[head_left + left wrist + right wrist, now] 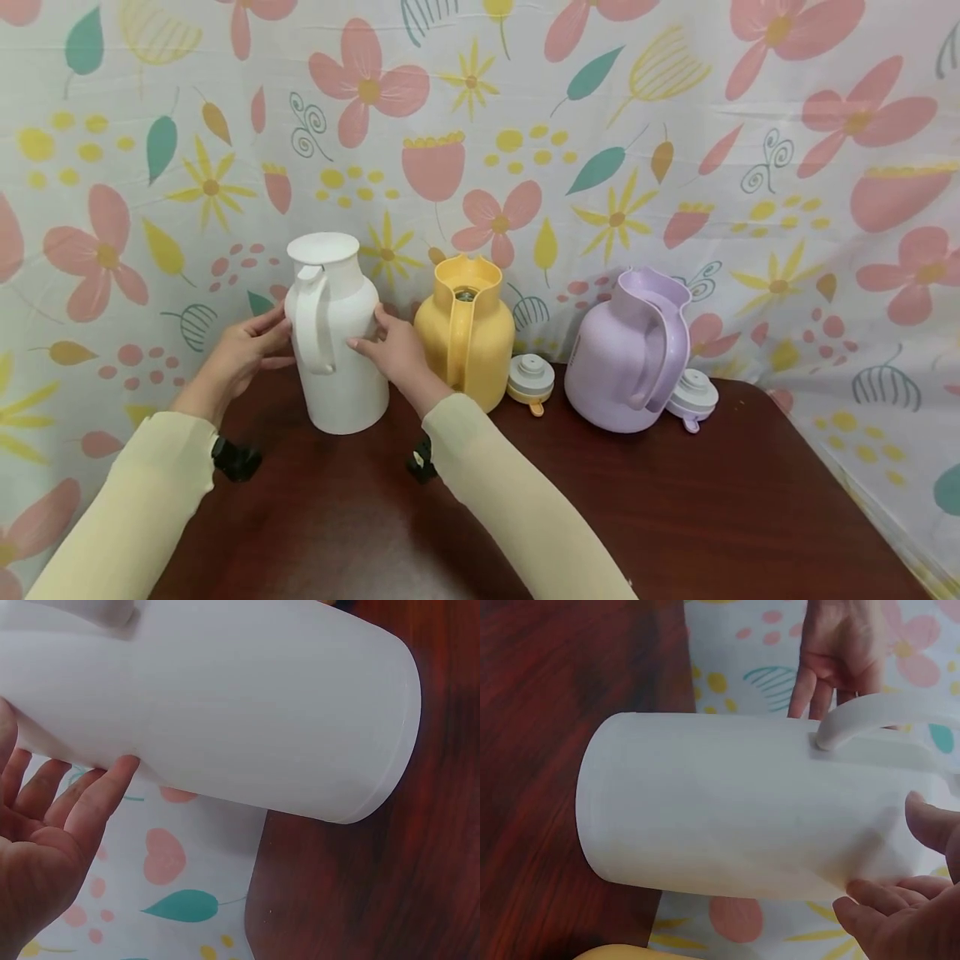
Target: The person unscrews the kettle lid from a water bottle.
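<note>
A white vacuum jug with a flat round top and a side handle stands at the left of the table, upright, its handle towards me. My left hand holds its left side, fingertips reaching behind the body in the left wrist view. On the other side my right hand grips the jug, thumb on the front and fingers along the right side. In the right wrist view the white jug lies between both hands. Whether its base rests fully on the table cannot be told.
Right of the white jug stands a yellow jug, uncovered, with a grey-white stopper beside it. Farther right is a lilac jug with its own stopper. A floral cloth hangs behind the dark wooden table.
</note>
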{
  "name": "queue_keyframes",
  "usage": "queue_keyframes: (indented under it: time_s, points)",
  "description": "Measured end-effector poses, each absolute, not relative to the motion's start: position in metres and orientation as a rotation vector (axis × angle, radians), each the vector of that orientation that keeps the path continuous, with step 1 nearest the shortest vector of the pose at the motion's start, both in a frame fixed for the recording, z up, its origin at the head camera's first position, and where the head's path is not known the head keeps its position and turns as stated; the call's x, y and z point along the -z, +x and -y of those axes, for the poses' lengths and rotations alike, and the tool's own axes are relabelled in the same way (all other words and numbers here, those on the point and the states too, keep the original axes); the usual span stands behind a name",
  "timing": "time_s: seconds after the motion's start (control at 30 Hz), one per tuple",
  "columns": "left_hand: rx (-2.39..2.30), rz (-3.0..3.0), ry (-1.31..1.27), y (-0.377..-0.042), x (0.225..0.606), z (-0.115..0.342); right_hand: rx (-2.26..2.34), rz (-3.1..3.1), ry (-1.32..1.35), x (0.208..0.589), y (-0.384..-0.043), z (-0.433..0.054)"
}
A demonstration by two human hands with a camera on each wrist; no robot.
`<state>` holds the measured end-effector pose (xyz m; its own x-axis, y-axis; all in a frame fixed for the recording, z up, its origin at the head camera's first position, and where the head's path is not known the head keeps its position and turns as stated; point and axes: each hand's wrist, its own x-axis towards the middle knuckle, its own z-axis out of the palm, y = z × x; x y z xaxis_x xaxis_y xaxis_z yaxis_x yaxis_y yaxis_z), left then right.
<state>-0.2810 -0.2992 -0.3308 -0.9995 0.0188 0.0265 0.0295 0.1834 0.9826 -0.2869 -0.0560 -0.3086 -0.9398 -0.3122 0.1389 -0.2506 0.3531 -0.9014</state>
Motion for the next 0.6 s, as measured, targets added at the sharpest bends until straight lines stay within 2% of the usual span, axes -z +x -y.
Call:
queue_keyframes:
  time_s: [0.6]
  points:
    - [2.158,2.198,-0.128,-0.237,0.34,0.289,1.813,-2.405,-0.554,0.319,-0.249,0.03]
